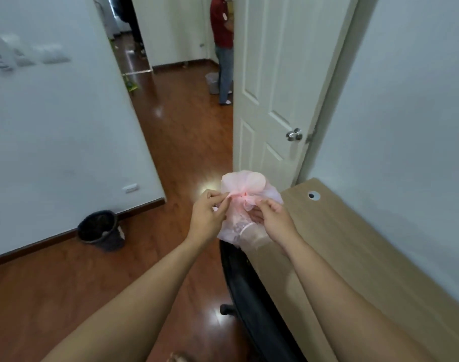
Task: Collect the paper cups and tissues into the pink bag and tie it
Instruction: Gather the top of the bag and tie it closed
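The pink bag [242, 184] is held up in the air between my two hands, above the near corner of the desk. Its top is gathered into a knot at the middle, with thin plastic puffing out above it. Through the plastic at the bottom shows a paper cup [252, 232] among crumpled white contents. My left hand [208, 214] pinches the twisted plastic on the left of the knot. My right hand [274, 220] pinches the plastic on the right of the knot.
A wooden desk [353, 257] runs along the right wall, with a black chair [252, 296] at its left edge. A black bin [101, 229] stands on the wooden floor by the left wall. The white door [272, 87] stands open; a person [223, 48] stands beyond it.
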A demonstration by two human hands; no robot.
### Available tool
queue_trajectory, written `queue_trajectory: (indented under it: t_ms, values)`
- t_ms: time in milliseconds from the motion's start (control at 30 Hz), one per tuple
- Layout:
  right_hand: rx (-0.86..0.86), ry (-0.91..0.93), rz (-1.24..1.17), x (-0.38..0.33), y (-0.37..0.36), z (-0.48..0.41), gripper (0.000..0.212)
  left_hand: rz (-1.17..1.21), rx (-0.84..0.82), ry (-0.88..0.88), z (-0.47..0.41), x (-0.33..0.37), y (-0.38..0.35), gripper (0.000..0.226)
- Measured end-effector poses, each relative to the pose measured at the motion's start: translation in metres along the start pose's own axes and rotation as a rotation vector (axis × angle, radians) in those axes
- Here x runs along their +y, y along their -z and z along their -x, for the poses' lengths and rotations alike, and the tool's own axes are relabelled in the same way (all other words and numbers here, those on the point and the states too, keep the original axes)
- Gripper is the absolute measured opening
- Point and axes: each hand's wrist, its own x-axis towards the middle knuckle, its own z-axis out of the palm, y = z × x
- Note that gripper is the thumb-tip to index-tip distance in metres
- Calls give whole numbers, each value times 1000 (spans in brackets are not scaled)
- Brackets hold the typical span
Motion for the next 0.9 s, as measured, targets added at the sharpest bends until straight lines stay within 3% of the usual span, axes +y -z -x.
queue_trajectory:
  t_ms: [433,567,900]
  values:
    - [-323,-8,238,10,-270,-68,27,-140,330,150,-27,-99,244,21]
    - [-432,-37,207,28,-353,-89,32,-110,391,211,-31,-136,311,21]
    - [-537,-123,234,76,-490,-122,28,-92,508,341,-34,-204,422,19]
